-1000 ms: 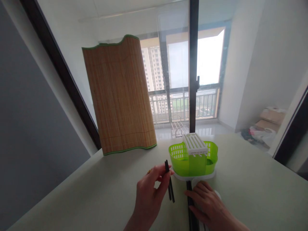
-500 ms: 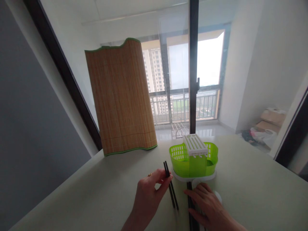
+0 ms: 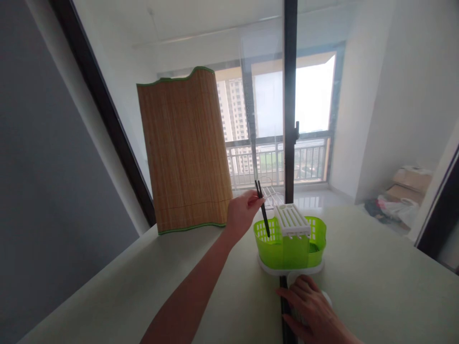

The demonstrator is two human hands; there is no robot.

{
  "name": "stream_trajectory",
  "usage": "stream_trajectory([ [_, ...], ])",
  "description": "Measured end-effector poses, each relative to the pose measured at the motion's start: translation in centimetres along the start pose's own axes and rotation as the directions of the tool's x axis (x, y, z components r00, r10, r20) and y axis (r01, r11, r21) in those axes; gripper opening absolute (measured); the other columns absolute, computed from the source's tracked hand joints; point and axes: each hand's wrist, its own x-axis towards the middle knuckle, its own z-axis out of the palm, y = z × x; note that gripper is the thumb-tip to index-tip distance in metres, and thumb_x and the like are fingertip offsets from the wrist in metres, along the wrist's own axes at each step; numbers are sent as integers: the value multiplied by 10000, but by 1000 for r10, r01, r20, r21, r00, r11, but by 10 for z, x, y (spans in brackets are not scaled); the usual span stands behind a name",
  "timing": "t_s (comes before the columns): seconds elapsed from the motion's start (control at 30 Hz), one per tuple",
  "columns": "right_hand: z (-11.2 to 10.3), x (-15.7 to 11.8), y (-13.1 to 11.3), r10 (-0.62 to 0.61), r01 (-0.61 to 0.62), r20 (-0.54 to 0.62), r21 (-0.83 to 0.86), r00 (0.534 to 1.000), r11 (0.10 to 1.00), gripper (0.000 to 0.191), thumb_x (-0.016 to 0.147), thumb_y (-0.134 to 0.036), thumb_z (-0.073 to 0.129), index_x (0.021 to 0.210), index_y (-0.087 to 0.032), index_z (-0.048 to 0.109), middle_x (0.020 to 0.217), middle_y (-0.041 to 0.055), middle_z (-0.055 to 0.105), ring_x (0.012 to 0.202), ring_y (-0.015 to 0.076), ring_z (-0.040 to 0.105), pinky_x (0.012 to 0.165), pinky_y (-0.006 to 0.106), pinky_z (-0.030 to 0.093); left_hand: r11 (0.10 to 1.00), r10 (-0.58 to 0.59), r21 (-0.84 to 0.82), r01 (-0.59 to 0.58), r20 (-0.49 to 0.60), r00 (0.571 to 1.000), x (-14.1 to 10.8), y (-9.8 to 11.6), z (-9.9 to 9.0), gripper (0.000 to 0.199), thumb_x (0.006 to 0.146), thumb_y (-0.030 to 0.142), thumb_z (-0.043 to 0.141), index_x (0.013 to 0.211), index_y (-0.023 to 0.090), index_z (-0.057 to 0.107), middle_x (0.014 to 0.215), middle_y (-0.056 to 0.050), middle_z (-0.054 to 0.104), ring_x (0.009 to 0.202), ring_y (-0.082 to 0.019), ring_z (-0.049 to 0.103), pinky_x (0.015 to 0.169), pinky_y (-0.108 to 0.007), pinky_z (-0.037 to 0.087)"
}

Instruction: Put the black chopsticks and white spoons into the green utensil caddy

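My left hand (image 3: 245, 205) pinches a pair of black chopsticks (image 3: 264, 212) near their upper ends. Their lower tips hang over the left compartment of a green plastic basket (image 3: 276, 253), which has a white slotted top piece (image 3: 292, 220) over its middle and a white base. In front of the basket, my right hand (image 3: 308, 301) lies low at the table with bent fingers. Its thumb and forefinger rest against more black chopsticks (image 3: 284, 306). Under and beside that hand are white round-edged items (image 3: 294, 278), mostly covered, whose kind I cannot tell.
A bamboo mat (image 3: 186, 157) with green edging stands upright at the back left of the pale table (image 3: 143, 286). Behind the table is a glass partition with a dark frame post (image 3: 289, 95). Cardboard boxes and bags (image 3: 401, 196) lie beyond it at right.
My left hand has lifted its chopsticks from low over the table, up and forward to the basket's left compartment. The right hand keeps its place. The view has shifted slightly.
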Motion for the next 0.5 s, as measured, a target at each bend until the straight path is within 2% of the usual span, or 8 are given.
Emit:
stream_trajectory([
  [0.1,1,0,3,5,-5,-13,-1,1000,1000,381,811,-232,590,1190,-190,574,912,71,647,893,266,556,873,438,374,988,-90,131,76,107,990,6,-26,35,142,831,323,630,915,226,690,881,-6,757,856,-164,704,727,-241,520],
  [0.2,2,1,6,10,-10,-15,-3,1000,1000,346,807,-254,599,1150,-213,600,905,60,657,880,256,559,884,430,364,977,-132,183,106,140,981,6,-44,57,151,841,324,623,922,214,687,904,-16,758,850,-151,701,713,-229,503],
  [0.33,3,0,8,7,-6,15,-18,1000,1000,279,804,-276,605,1079,-235,634,886,47,660,862,249,555,890,438,344,961,-171,248,125,172,970,8,-54,67,195,857,362,604,942,210,690,928,-22,755,848,-155,694,679,-232,485],
  [0.5,10,-3,6,12,-11,28,-15,1000,1000,121,787,-264,611,896,-236,656,820,28,632,857,235,530,909,440,308,922,-194,374,104,213,957,11,-57,75,269,899,418,517,915,237,714,899,-21,745,853,-194,672,670,-271,468],
])
